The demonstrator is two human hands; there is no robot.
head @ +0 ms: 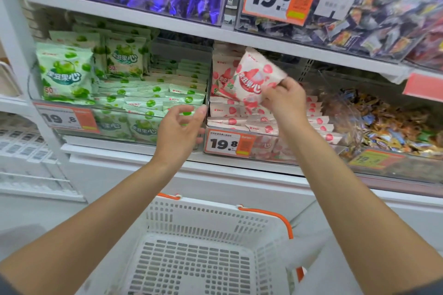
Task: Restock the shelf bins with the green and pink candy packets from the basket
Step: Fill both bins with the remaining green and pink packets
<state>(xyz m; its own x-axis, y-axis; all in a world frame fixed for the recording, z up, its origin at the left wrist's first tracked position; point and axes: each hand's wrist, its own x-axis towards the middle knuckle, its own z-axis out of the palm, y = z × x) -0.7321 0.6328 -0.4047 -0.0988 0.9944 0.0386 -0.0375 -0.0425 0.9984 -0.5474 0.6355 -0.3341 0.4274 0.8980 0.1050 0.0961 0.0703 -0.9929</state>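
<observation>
Placing a pink packet – the basket looked emptied

The clear plastic bin of green-and-white candy packets (119,109) sat well filled; the left hand (178,132) hovered at the divider, fingers loosely spread, holding nothing. The white slotted plastic basket with orange handles (203,220) showed no packets. A pink-and-white candy packet (255,76) hung tilted over the clear bin of pink packets (271,151), pinched by the right hand (285,100) – next, probably, lowering it onto the stack and letting go.
</observation>
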